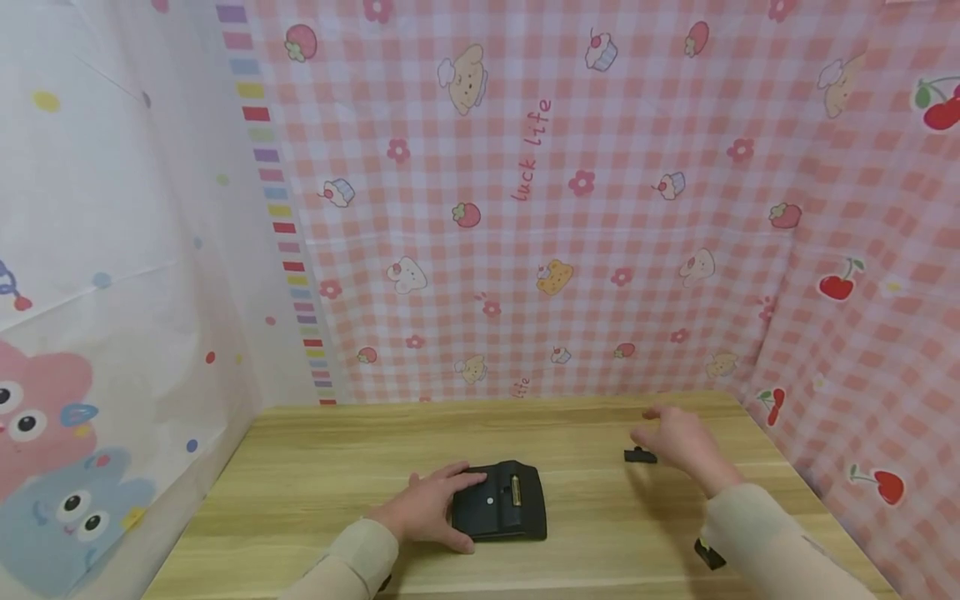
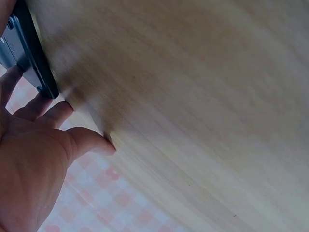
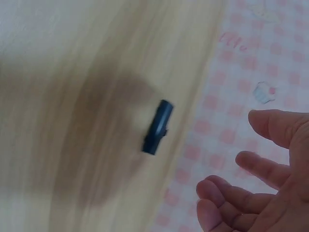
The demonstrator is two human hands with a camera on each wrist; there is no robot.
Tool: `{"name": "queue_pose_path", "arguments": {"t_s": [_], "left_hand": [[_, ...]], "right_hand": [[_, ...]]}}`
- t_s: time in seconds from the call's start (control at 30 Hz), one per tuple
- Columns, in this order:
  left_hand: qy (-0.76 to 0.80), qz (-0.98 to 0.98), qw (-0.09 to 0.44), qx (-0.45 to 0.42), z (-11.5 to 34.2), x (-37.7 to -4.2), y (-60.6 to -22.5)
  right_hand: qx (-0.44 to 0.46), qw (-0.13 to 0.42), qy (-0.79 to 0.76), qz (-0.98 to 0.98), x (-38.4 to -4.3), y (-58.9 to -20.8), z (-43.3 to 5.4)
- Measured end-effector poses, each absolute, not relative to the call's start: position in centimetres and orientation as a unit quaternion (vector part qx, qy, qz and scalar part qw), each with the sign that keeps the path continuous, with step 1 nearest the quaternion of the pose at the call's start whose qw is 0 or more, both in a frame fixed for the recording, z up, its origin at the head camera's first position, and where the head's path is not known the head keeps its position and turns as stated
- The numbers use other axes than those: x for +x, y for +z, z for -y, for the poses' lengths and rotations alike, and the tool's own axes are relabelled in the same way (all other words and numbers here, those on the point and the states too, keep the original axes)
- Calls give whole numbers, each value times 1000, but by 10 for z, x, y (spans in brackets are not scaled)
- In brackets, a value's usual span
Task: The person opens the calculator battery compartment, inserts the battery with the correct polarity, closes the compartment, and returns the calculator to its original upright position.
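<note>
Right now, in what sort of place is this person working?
Probably a makeshift tabletop booth: a wood-grain table stands before a pink checked sheet, with a white cartoon-printed sheet hanging at its left.

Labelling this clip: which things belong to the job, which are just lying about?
Job, likely:
black device under left hand
battery set in it
small black piece near right hand

Lying about, seemingly:
black-and-yellow item by right sleeve
dark item by left sleeve, mostly hidden

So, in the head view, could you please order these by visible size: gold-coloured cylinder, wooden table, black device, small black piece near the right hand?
1. Wooden table
2. Black device, partly covered
3. Small black piece and gold-coloured cylinder: too alike to rank
</note>
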State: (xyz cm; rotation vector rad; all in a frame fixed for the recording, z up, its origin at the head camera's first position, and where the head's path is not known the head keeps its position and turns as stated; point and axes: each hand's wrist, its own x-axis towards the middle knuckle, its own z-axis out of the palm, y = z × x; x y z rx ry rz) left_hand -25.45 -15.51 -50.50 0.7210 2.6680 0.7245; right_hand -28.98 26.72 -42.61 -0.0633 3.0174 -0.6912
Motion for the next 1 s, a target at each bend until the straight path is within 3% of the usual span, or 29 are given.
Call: {"name": "queue_pose_path", "arguments": {"t_s": [0.37, 1.0], "left_hand": [[256, -923, 146, 248, 156, -256, -508], [248, -927, 141, 245, 155, -254, -505]], "right_hand": [[13, 71, -198, -977, -302, -447, -277], [49, 59, -152, -985, -305, -473, -254]]}}
